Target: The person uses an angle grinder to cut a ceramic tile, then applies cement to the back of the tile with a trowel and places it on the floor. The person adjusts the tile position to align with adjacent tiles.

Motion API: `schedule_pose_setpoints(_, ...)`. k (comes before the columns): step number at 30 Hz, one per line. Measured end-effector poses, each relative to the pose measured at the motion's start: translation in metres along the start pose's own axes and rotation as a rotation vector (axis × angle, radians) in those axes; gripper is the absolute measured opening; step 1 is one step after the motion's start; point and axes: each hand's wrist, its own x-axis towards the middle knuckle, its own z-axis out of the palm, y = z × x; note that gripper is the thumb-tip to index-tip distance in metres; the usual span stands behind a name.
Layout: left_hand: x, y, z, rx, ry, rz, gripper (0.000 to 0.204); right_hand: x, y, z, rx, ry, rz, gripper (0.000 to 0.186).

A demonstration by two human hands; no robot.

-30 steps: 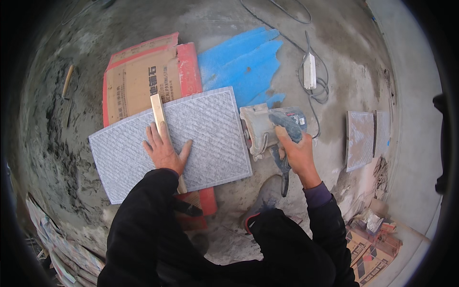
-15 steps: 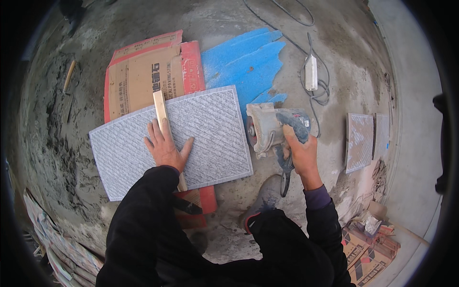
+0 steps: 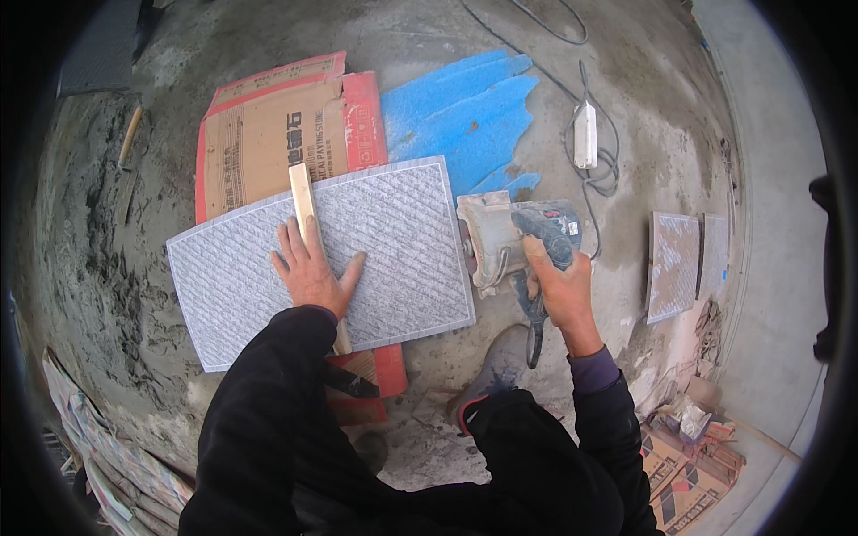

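Observation:
My left hand (image 3: pixel 315 272) lies spread on a grey textured tile (image 3: pixel 398 255), its fingers at a pale wooden strip (image 3: pixel 300 188) laid across it. The tile rests over red-edged cardboard (image 3: pixel 255 152). My right hand (image 3: pixel 559 290) is closed round the handle of a dusty handheld power tool (image 3: pixel 490 237) with a metal guard. The tool stands at the tile's right edge, its disc partly hidden. A black cable loops down from it beside my shoe (image 3: pixel 496 371).
Blue foam board (image 3: pixel 460 112), a white power strip (image 3: pixel 585 134) with coiled cable, more tiles (image 3: pixel 672 268), a wooden-handled tool (image 3: pixel 131 134), patterned sheeting (image 3: pixel 94 447), cardboard boxes (image 3: pixel 688 482) and a dark slab (image 3: pixel 94 62) lie around on the concrete floor (image 3: pixel 617 62).
The tool shifted slightly away from the tile's edge, showing more disc, and is now back closer to it. A dark slab has come into view at the upper left.

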Motion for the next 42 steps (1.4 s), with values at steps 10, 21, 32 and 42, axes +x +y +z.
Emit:
schedule_pose_setpoints(10,0.0,0.0,0.0,-0.007,0.01,0.001,0.105,0.002,0.005,-0.001,0.005,0.002,-0.012,0.033)
schedule_pose_setpoints(21,-0.001,-0.001,0.001,-0.01,0.03,0.014,0.106,0.004,0.005,0.003,0.003,0.023,-0.036,0.029)
schedule_pose_setpoints(32,-0.002,-0.002,0.001,-0.008,0.005,0.007,0.107,0.003,0.008,0.001,-0.001,-0.012,0.018,0.033)
schedule_pose_setpoints(42,-0.002,-0.003,0.003,-0.003,0.025,0.013,0.107,0.001,0.013,0.0,-0.009,-0.009,0.014,0.032)
